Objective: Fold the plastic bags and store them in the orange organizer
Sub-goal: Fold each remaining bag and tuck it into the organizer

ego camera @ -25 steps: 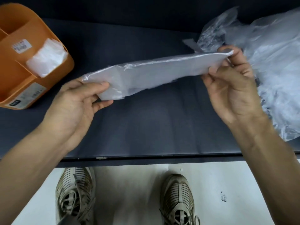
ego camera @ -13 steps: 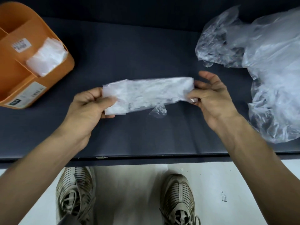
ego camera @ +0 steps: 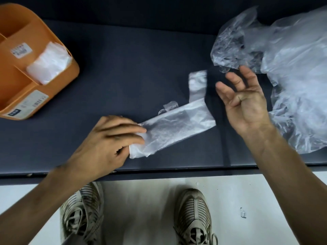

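Organizer, orange, sits at my far left on the dark table; its front compartment holds one folded bag. My left hand lies palm down, fingers pressing the near end of the folded plastic bag, which lies flat, angled toward my right. My right hand hovers beside its far end, fingers spread, holding nothing. Loose bags pile at right.

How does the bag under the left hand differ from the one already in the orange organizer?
The bag on the table lies flat as a long strip, one handle sticking out, with the left hand holding its end down; the stored bag is a compact folded packet. The first rests on the dark table, the second stands in a compartment of the orange organizer. Both are thin translucent plastic.
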A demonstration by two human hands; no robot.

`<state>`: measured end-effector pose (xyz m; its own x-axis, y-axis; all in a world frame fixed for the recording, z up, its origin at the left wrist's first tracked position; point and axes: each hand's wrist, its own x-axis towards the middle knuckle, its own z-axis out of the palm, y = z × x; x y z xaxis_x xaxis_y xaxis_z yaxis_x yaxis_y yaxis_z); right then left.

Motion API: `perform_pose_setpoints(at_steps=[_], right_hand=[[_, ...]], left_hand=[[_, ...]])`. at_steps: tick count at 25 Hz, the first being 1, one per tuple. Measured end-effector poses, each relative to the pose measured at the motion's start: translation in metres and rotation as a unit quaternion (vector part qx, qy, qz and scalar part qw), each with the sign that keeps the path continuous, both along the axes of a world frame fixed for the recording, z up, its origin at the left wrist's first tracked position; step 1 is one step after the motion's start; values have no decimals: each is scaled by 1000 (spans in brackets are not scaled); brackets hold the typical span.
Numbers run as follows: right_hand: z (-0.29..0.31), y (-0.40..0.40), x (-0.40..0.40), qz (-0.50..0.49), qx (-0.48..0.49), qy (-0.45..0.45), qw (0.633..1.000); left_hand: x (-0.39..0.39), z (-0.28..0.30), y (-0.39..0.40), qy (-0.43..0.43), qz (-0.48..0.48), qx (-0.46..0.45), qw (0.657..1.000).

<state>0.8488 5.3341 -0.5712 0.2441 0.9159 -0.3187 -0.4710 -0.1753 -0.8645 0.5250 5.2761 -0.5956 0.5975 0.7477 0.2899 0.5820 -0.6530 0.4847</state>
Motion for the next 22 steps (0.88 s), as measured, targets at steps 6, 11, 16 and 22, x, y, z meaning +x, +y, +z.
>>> perform_pose_setpoints(at_steps=[6,11,16,22], right_hand=[[1,-7,-4,65,-29,-135,988],[-9,20,-31,176,-59,-568,802],[-6,30,-39,192,-41,-521,831],[2,-5,-28,162,25,-338,927]], left_hand=[[-2,-12,-4,28,-2,-17,999],[1,-16,-5,27,0,-10,1000],[2,-22,-8,11,8,8,1000],[2,-26,-8,1,12,28,1000]])
